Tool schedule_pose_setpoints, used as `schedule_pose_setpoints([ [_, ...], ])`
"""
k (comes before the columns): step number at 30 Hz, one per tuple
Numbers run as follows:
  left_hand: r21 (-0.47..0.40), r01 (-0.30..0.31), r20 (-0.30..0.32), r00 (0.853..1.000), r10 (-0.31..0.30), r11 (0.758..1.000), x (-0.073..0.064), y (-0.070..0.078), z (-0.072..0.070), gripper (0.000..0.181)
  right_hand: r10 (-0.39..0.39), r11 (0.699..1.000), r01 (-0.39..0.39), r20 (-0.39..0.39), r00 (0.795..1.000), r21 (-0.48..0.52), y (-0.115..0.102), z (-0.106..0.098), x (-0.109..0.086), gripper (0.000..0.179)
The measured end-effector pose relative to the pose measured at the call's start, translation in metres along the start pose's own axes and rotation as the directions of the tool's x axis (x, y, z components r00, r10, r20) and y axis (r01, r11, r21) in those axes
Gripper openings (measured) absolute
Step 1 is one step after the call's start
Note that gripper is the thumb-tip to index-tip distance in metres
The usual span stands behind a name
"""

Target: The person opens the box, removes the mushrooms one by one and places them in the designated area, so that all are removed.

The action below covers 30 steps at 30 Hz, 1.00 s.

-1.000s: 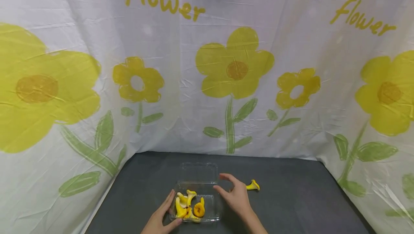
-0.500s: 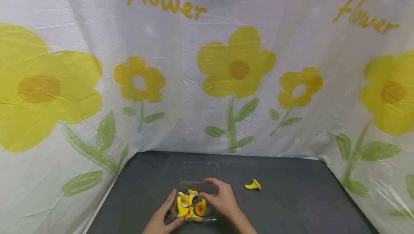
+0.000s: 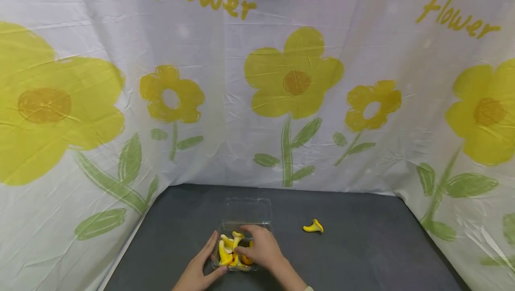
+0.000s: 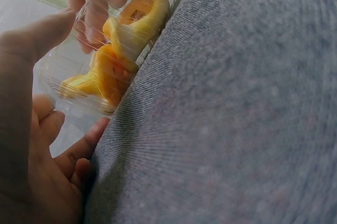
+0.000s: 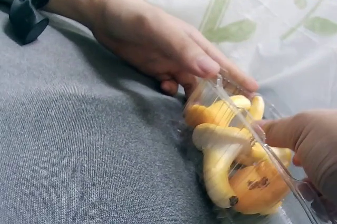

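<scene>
The right hand (image 3: 261, 248) was inside the clear box (image 3: 230, 226), with its thumb and index finger apart; whether the fingertips held a mushroom, I could not tell. The left hand (image 3: 197, 266) steadied the box with a wide span, its thumb at the near side and its fingers along the left wall. This seemed a wise support, because such thin plastic would probably slide easily. The yellow mushrooms (image 3: 223, 255) lay crowded in the box, so it looked best to touch them lightly, 1 at a time, without pressing the wall. Behind, the lid (image 3: 249, 210) lay open, and 1 loose mushroom (image 3: 314, 226) rested on the dark table (image 3: 342, 250), to the right, well apart from the 2 hands.
</scene>
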State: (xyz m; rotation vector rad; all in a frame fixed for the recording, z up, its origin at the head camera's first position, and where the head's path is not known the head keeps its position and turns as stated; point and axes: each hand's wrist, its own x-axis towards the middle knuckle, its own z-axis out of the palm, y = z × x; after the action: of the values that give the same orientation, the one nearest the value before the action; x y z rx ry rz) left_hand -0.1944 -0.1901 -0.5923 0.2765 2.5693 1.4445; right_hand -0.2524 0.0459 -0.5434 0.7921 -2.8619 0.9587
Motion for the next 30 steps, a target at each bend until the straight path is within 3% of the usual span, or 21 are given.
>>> schedule_pose_setpoints([
  [6, -0.012, -0.001, -0.019, 1.0, 0.0, 1.0, 0.0, -0.001, -0.001, 0.096, 0.012, 0.994, -0.009, 0.026, 1.0, -0.11, -0.004, 0.003, 0.007, 0.058],
  [14, -0.005, 0.003, -0.021, 1.0, -0.003, 1.0, 0.001, -0.002, 0.001, 0.096, 0.078, 0.993, -0.068, 0.111, 0.991, -0.093, -0.002, 0.0, 0.014, 0.06],
  [30, -0.002, 0.035, -0.025, 0.999, -0.035, 0.999, 0.001, -0.001, 0.001, 0.097, -0.004, 0.995, 0.019, 0.156, 0.988, -0.094, 0.002, -0.002, 0.017, 0.047],
])
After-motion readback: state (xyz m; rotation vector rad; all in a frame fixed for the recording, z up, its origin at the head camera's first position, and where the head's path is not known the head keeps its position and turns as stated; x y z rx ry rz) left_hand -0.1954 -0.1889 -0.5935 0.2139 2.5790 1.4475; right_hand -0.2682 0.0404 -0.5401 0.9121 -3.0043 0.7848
